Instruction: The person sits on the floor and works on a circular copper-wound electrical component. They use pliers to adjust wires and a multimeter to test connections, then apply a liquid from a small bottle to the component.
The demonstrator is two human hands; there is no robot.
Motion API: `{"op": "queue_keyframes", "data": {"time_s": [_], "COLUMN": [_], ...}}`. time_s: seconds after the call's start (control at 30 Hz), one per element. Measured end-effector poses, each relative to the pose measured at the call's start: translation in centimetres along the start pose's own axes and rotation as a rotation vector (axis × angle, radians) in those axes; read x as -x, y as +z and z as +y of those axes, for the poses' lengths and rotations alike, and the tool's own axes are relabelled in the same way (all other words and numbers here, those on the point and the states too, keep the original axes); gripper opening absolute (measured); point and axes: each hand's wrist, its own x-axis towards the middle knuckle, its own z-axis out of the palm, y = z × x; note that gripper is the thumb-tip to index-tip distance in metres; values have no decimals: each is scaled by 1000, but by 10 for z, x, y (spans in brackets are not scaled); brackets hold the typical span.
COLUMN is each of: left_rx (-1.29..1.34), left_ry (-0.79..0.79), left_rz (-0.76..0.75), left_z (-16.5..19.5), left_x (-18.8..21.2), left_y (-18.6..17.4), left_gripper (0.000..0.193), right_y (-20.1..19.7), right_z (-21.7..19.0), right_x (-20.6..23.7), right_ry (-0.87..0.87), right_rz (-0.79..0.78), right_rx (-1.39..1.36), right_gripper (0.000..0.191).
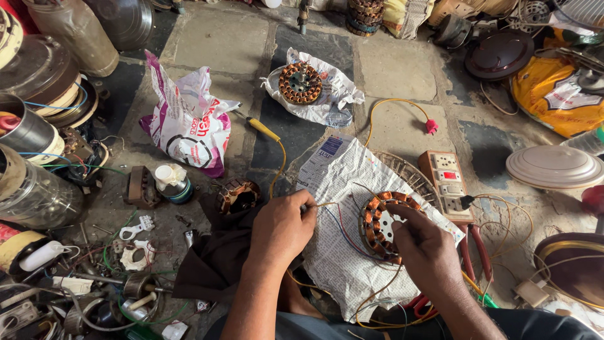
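On the crumpled newspaper [340, 189], the right hand [425, 245] pinches the copper-wound stator [384, 223] while the left hand [280, 226] grips its thin wires [336, 217], which could snap if pulled too hard.

Three round copper-wound motor stators: one [384, 225] on the crumpled newspaper sheet [352, 189], one [300, 82] beyond it, one [238, 195] left of it. Two bare hands, left [281, 228] and right [426, 247]. One printed white-and-pink plastic bag [189, 123].
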Motion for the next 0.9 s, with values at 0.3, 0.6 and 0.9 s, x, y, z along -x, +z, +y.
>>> {"op": "queue_keyframes", "data": {"time_s": [0.3, 0.6, 0.9], "left_rx": [2, 28, -15], "left_ry": [46, 77, 30], "left_rz": [42, 34, 31], "left_z": [2, -9, 4], "left_x": [1, 7, 16], "left_y": [-2, 18, 29], "left_gripper": [13, 14, 17], "right_y": [-3, -36, -70], "right_z": [8, 116, 149], "right_x": [8, 119, 121], "right_ry": [-61, 49, -45], "right_rz": [57, 289, 196], "right_rx": [-39, -585, -596], "right_gripper": [39, 39, 28]}}
